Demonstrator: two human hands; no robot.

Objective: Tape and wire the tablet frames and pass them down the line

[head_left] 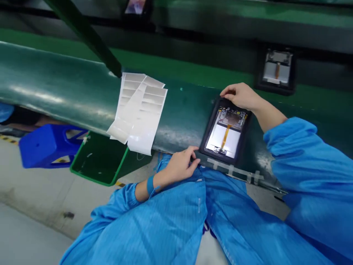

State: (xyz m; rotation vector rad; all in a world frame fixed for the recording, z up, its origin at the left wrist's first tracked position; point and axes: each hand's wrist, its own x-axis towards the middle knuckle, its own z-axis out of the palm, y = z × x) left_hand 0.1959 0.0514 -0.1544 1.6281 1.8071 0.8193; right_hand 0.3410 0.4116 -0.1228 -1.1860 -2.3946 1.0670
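In front of me on the green bench lies a black tray [203, 141] holding an opened tablet-like device [226, 132]. A circuit board, silvery-white panels and an orange ribbon cable show inside the device. My right hand [243, 96] reaches over the tray's far end, its curled fingers gripping the far left corner. At the near left corner, the index fingertip of my left hand [180, 163] meets or nearly meets the tray. The left thumb is apart from that finger, with nothing visible between them. White sticker sheets [147, 114] lie overlapping to the left.
Beyond the bench edge, another black tray [260, 79] carries a similar opened device; a blurred one [135, 7] sits farther left. A green post [91, 38] slants down behind the sheets. Below the bench are a green bin [93, 158] and a blue jerrycan [41, 145].
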